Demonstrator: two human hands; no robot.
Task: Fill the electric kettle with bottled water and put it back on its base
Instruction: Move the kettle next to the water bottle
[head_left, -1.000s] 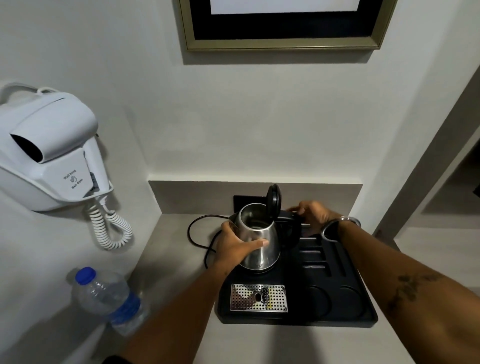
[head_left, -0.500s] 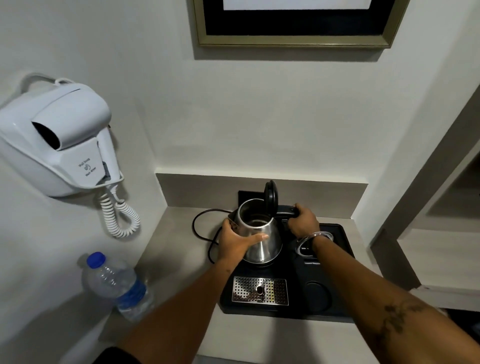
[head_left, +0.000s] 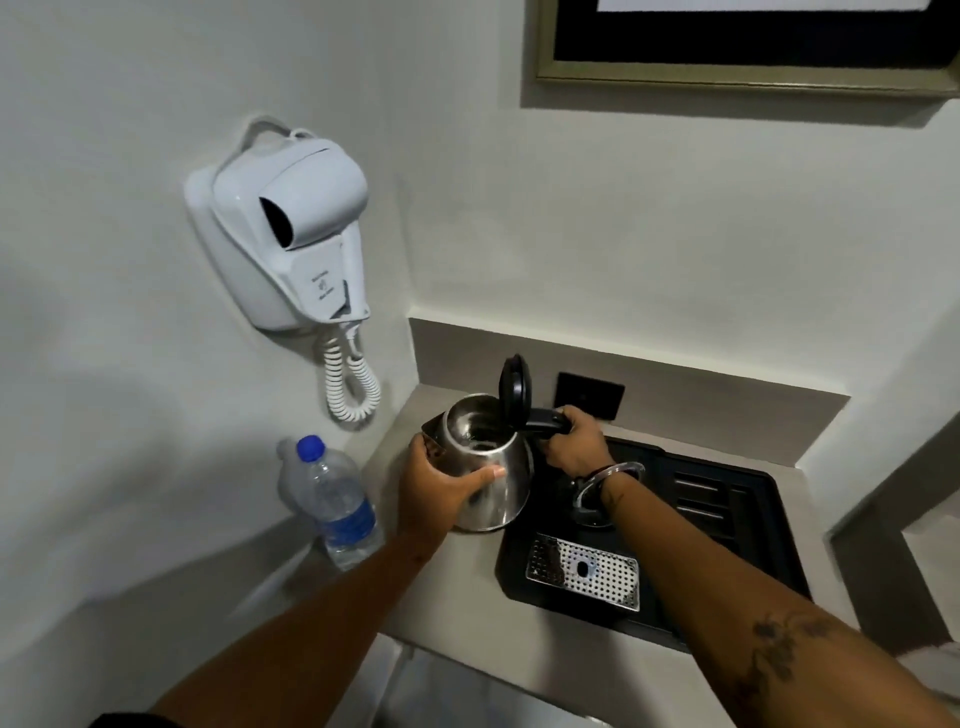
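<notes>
I stand at a pale counter (head_left: 395, 613) tucked into a white corner, and both forearms reach forward over its near edge. Just right of my left forearm and under my right one lies a black tray (head_left: 748, 525) with a perforated metal drip plate (head_left: 582, 571) at its near side. To the left of my left hand (head_left: 441, 493) a capped water bottle (head_left: 332, 499) stands upright on the counter, near but not touching me. My left hand is wrapped around the steel body of the kettle (head_left: 493, 467), fingers curled across its near face. My right hand (head_left: 576, 447), beyond the bangle on that wrist, is closed around the black handle (head_left: 545, 420) at the kettle's right. The kettle sits at the tray's left edge, between my two hands, lid (head_left: 514, 389) flipped up and the inside looking empty; I cannot tell whether it rests on the counter or is held just clear of it. The round fitting under my right wrist may be its base, though I cannot be sure.

I judge it light now, rigid and smooth, so the polished wall could slip under my palm; the handle is the sure hold, especially once it is heavy with water. Beyond my hands a dark wall plate (head_left: 589, 395) sits behind the tray, and a wall hair dryer (head_left: 291, 234) hangs up to the left.
</notes>
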